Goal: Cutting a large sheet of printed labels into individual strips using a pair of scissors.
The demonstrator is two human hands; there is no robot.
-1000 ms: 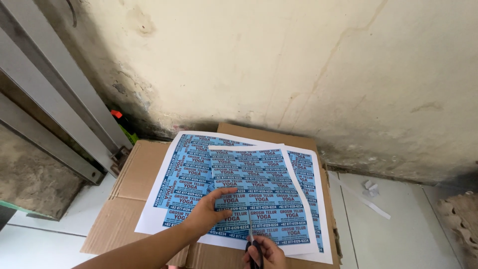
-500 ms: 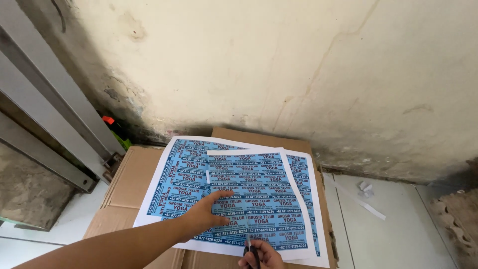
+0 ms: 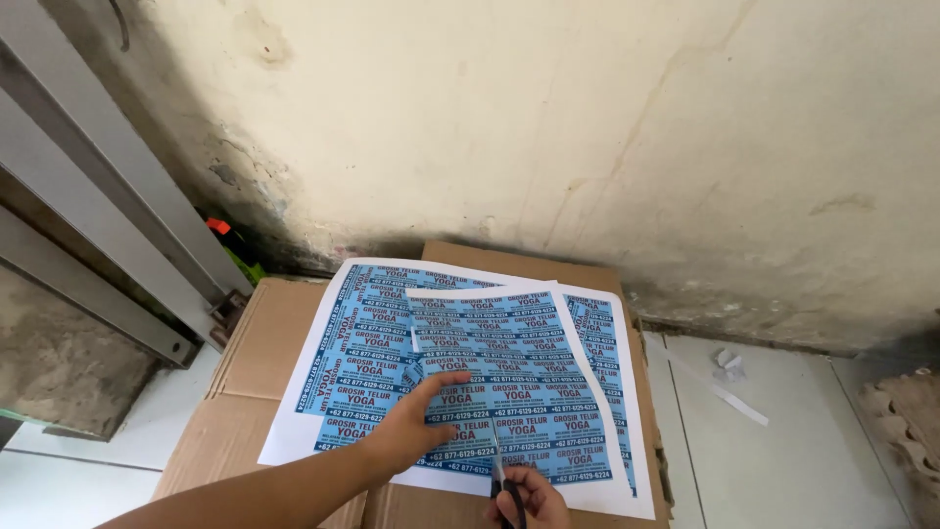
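While my left hand [image 3: 411, 436] presses flat, fingers spread, on the top sheet [image 3: 509, 392] at lower centre, my right hand [image 3: 529, 500] at the bottom edge has its fingers closed around scissors [image 3: 497, 472], blades at the sheet's near edge. The sheets lie on a box [image 3: 264, 333].

My left hand [image 3: 416, 431] and forearm are bare: no sleeve, glove, watch or ring shows along the arm. Only the knuckles and fingers of my right hand [image 3: 529, 495] show, just beside the near edge of the brown cardboard box [image 3: 264, 333], also bare and without rings.
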